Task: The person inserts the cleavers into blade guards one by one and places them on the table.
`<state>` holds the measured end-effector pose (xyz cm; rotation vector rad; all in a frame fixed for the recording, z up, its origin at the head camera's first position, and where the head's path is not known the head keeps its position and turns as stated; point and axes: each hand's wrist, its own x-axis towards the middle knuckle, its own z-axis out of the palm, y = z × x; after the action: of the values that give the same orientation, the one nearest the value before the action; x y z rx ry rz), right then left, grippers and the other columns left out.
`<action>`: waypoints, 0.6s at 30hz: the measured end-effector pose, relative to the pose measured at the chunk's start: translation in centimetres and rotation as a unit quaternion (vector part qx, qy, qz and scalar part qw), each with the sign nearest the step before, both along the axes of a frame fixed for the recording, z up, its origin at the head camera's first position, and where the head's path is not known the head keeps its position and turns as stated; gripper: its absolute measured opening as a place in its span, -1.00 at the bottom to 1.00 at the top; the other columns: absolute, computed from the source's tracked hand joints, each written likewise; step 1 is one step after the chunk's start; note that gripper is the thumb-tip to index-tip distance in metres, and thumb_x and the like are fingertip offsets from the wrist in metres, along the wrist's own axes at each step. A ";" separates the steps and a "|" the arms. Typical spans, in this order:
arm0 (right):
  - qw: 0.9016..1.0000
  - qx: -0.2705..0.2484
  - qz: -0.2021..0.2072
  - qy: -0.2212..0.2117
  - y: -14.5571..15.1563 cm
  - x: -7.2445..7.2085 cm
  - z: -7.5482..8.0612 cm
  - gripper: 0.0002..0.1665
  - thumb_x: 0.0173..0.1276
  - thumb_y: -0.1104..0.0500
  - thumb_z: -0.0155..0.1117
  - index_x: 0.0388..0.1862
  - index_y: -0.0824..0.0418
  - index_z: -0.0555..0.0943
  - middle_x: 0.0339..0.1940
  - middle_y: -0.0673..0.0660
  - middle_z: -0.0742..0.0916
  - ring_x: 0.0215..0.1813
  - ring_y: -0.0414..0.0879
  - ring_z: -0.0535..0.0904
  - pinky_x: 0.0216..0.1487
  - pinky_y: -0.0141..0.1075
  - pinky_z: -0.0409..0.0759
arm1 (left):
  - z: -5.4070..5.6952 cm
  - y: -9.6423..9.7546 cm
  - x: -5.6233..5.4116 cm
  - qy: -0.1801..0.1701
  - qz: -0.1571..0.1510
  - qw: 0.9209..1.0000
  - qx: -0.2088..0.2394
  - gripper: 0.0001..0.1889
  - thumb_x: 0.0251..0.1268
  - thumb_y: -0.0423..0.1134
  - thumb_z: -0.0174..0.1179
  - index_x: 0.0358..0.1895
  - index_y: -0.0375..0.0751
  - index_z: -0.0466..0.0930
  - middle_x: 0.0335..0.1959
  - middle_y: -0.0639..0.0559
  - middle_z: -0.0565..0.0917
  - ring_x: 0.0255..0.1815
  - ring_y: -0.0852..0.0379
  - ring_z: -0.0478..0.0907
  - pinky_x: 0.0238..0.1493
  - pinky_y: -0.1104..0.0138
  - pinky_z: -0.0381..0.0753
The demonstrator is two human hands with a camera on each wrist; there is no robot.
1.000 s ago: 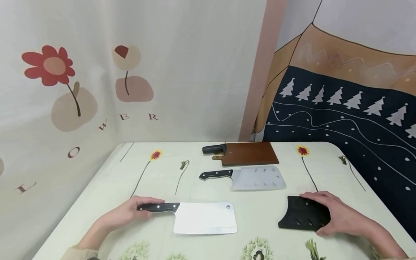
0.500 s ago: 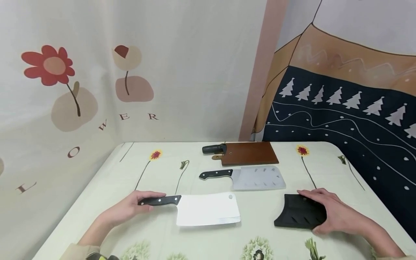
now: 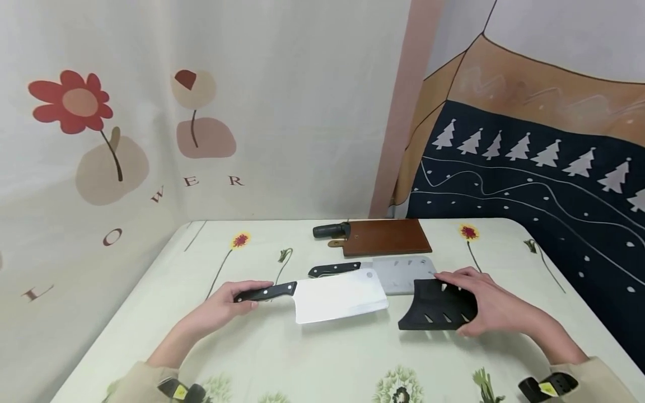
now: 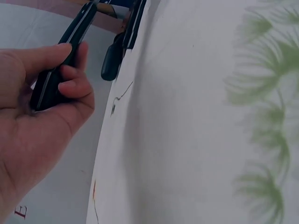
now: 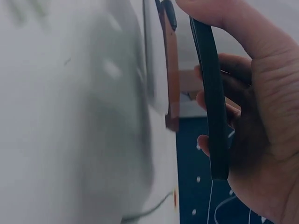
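My left hand (image 3: 221, 307) grips the black riveted handle of a cleaver (image 3: 339, 296), whose bare blade points right and hangs above the table. In the left wrist view, thumb and curled fingers wrap the handle (image 4: 51, 84). To the right, my right hand (image 3: 496, 302) holds a black blade guard (image 3: 438, 307) with slots and a curved left edge. Thumb and fingers pinch the guard (image 5: 212, 102) by its edges in the right wrist view, raised off the table. A gap separates the blade tip from the guard.
Behind them lies a second cleaver with a black handle (image 3: 332, 269) and a translucent sheath (image 3: 403, 274), partly covered by the held blade and guard. Farther back is a brown leather-like sheath (image 3: 388, 237) with a black handle (image 3: 330, 230). A flowered cloth covers the table (image 3: 252, 358).
Both hands have risen from the table and moved forward and inward, carrying the cleaver and the blade guard closer together. The things at the back have stayed put.
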<state>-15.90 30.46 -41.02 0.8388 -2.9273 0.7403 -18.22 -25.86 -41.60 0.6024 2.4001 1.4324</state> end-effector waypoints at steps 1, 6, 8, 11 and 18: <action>1.000 -0.004 0.005 0.001 -0.3 -0.3 0.1 0.18 -0.27 -0.06 0.76 0.45 0.06 0.50 0.21 0.10 0.57 0.19 0.09 0.38 -0.06 0.03 0.48 | 0.1 0.3 -0.1 -0.005 0.011 1.000 0.003 -0.53 0.42 -0.38 0.24 0.38 -0.20 0.56 0.15 -0.18 0.60 -0.09 0.05 0.48 -0.14 0.35 0.51; 1.000 -0.002 0.011 0.000 -1.6 -1.6 0.1 0.17 -0.23 -0.07 0.75 0.46 0.08 0.49 0.21 0.11 0.58 0.20 0.10 0.38 -0.01 0.05 0.48 | 0.2 1.5 -0.7 -0.019 0.056 0.998 0.013 -0.52 0.40 -0.39 0.25 0.38 -0.17 0.56 0.02 -0.20 0.57 -0.28 0.08 0.42 -0.29 0.36 0.44; 1.000 -0.001 0.013 0.000 -1.9 -1.9 0.1 0.17 -0.22 -0.07 0.75 0.47 0.09 0.49 0.22 0.14 0.58 0.20 0.12 0.39 -0.01 0.06 0.48 | 0.1 1.9 -1.0 -0.016 0.057 0.998 0.014 -0.52 0.40 -0.39 0.25 0.37 -0.17 0.57 0.02 -0.21 0.57 -0.29 0.08 0.41 -0.29 0.36 0.43; 1.000 -0.004 0.016 0.001 -2.2 -2.3 0.2 0.17 -0.21 -0.09 0.76 0.47 0.09 0.49 0.23 0.17 0.57 0.21 0.15 0.40 -0.01 0.07 0.49 | 0.0 2.4 -1.4 -0.017 0.053 0.998 0.017 -0.52 0.40 -0.39 0.25 0.38 -0.19 0.56 -0.01 -0.26 0.58 -0.31 0.08 0.41 -0.30 0.34 0.44; 0.999 -0.015 0.023 0.016 -2.7 -2.7 0.3 0.20 -0.24 -0.09 0.77 0.47 0.10 0.48 0.26 0.16 0.56 0.21 0.14 0.40 -0.01 0.04 0.48 | -0.1 2.9 -2.0 -0.022 0.054 0.998 0.025 -0.49 0.41 -0.41 0.21 0.41 -0.25 0.51 -0.09 -0.34 0.62 -0.34 0.06 0.46 -0.32 0.31 0.47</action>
<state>-18.59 27.75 -40.75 0.9112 -2.8698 0.7639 -20.22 -22.99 -41.74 0.4535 2.4021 1.5381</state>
